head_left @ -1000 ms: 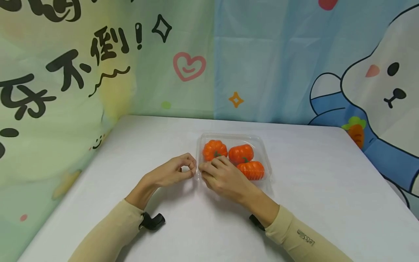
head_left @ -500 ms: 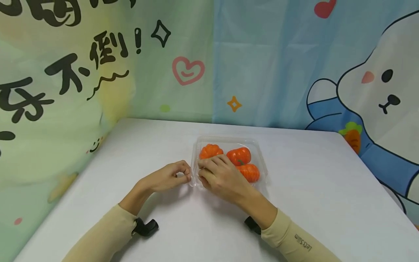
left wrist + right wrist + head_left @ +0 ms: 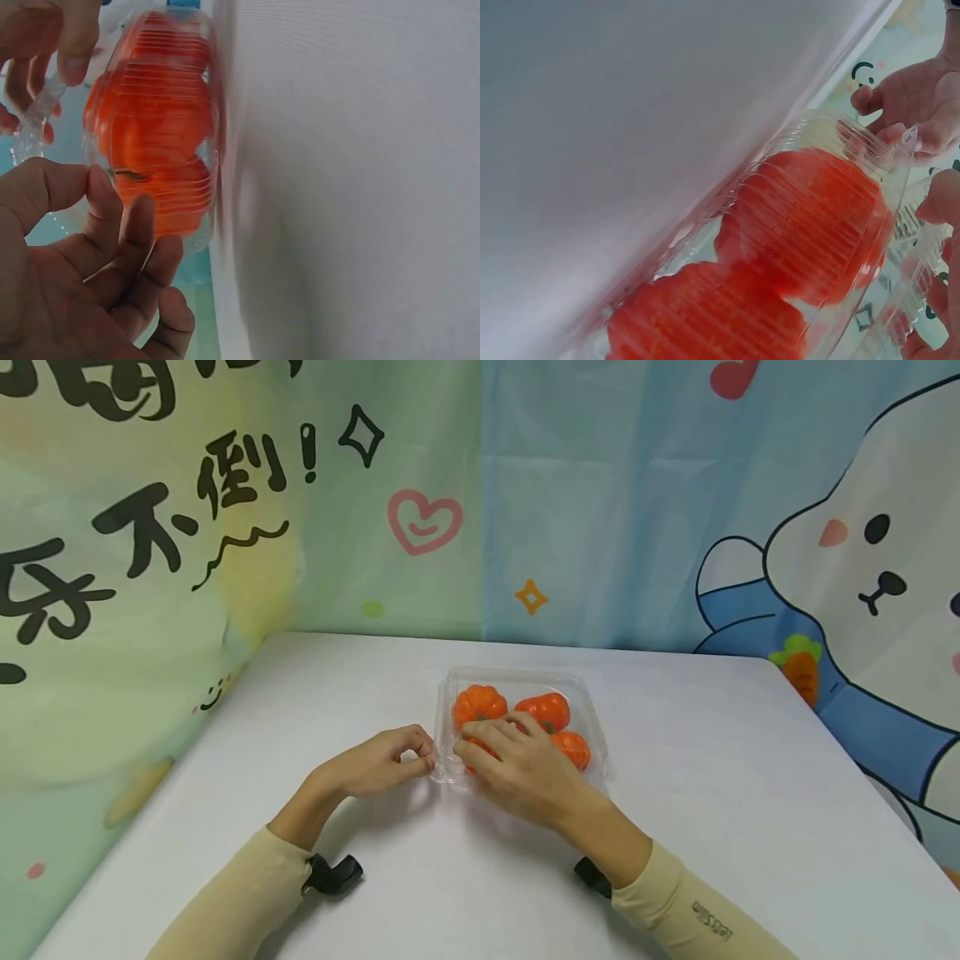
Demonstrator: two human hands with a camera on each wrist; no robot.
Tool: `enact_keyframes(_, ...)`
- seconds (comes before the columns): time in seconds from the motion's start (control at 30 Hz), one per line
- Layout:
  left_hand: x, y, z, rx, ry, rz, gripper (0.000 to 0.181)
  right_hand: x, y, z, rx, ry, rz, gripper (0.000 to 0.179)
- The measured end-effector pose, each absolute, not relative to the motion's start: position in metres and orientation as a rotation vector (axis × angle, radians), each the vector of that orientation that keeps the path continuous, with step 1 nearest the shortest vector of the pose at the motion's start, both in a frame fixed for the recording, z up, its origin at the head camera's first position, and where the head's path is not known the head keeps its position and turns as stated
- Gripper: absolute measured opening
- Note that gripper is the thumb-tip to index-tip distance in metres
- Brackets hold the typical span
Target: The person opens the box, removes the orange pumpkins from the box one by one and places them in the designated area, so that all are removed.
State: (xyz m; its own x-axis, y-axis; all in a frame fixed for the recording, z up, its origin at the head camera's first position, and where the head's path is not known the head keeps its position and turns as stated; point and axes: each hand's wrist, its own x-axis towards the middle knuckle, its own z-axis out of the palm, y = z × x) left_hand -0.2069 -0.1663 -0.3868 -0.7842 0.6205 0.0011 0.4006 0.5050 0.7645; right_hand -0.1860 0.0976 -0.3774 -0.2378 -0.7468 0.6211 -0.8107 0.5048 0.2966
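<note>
A clear plastic clamshell box [image 3: 594, 720] holds several orange, pumpkin-like vegetables with green stems, among them a lobed one [image 3: 480, 703] at the back left. At the box's near left corner my left hand [image 3: 386, 764] pinches the rim between thumb and index finger. My right hand [image 3: 521, 768] reaches over the front of the box and partly covers the vegetables. In the left wrist view its thumb and fingers pinch a clear ribbed strip, apparently the lid's edge [image 3: 31, 129]. The same lid edge lies between thumb and fingers in the right wrist view. Most of the lid is hard to make out.
The box rests on a white table [image 3: 712, 760]. Behind the table hangs a printed cloth backdrop [image 3: 600, 485] with a cartoon animal and lettering. A black wrist camera [image 3: 333, 874] sits at the left cuff.
The box came slightly nearer and leftward in the head view, then settled. My right hand's fingers have spread a little, showing orange beneath them. My left hand keeps its pinch on the rim.
</note>
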Motion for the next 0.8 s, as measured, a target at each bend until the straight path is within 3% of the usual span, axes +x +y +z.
enact_keyframes(0.8, -0.213, -0.173, -0.39, 0.881, 2.474, 1.085, 0.01, -0.186, 0.154, -0.379, 1.225, -2.143, 0.125, 0.048)
